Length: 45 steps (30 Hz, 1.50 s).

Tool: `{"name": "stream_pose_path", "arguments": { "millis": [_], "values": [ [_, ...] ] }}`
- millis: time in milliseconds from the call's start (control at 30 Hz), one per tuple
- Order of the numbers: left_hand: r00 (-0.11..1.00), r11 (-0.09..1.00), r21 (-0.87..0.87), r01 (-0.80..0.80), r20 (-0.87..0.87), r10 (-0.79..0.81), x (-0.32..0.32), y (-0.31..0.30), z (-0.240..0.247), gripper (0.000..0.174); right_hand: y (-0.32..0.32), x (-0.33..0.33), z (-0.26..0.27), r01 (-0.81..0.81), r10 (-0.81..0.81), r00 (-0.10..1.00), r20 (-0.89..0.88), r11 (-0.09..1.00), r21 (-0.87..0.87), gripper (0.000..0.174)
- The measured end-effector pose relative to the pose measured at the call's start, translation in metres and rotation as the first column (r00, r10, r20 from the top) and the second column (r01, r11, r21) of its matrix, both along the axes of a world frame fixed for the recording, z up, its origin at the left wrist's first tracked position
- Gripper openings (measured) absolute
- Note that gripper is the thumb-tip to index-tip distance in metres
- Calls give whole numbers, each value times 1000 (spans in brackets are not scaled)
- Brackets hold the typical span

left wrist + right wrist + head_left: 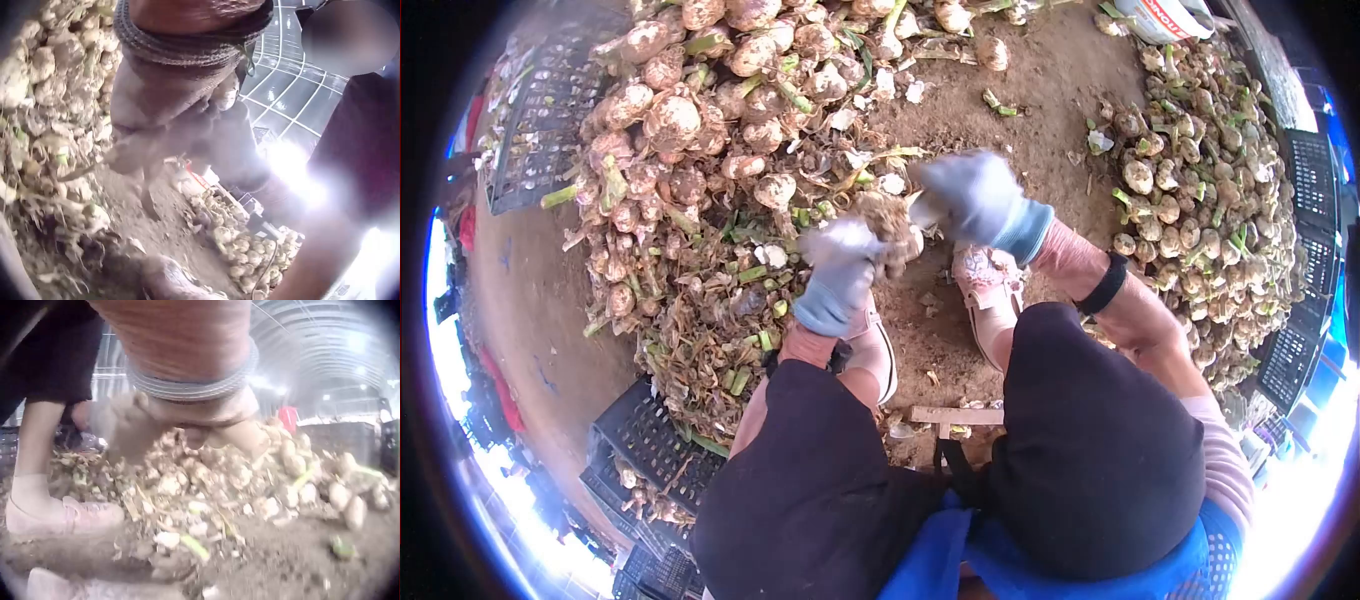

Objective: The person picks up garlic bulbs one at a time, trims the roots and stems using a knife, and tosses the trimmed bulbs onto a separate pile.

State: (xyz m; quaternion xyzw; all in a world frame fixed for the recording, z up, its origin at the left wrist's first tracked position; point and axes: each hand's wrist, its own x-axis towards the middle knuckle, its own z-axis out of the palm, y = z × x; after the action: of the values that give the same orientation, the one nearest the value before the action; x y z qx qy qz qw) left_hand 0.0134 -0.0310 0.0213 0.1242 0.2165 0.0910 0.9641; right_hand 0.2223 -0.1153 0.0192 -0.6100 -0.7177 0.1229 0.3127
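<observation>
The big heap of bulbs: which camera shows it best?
The head view, which looks down on much of the big heap. The left wrist view catches only part, at left; the right wrist view shows it low, partly behind the right hand.

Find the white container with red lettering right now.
In the head view, the white container is at the top edge, right of centre, just beyond the far end of the right-hand heap of bulbs.

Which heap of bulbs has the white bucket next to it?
The right heap: the white bucket is by its far end. The left heap is farther from it.
</observation>
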Motion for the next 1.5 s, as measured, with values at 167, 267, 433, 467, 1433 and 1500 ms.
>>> {"name": "stream_pose_path", "arguments": {
  "millis": [167, 267, 433, 467, 1433, 1500],
  "values": [
    [943, 533, 829, 167, -293, 160, 5, 6, 18, 24, -39, 47, -33, 680, -719, 690, 84, 604, -417, 17],
    [832, 541, 804, 246, -462, 308, 25, 0, -7, 26, -28, 0, -2, 244, -537, 602, -591, 829, -504, 35],
    [789, -487, 625, 611, -425, 444, 27, 7, -3, 27, 5, -38, 2, -49, -377, 438, -816, 896, -441, 33],
    [819, -627, 576, 524, -140, 556, 22, 10, -7, 30, 1, -32, 3, -135, -611, 227, -758, 751, -646, 25],
    [791, -35, 952, 304, -232, 566, 27, 3, -18, 43, -131, 48, 65, 789, -780, 603, 165, 556, -261, 15],
    [452, -10, 827, 562, -297, 841, -13, 44, -16, 42, -209, 97, 89, 942, -792, 304, 529, 334, -41, 18]
  ]
}}
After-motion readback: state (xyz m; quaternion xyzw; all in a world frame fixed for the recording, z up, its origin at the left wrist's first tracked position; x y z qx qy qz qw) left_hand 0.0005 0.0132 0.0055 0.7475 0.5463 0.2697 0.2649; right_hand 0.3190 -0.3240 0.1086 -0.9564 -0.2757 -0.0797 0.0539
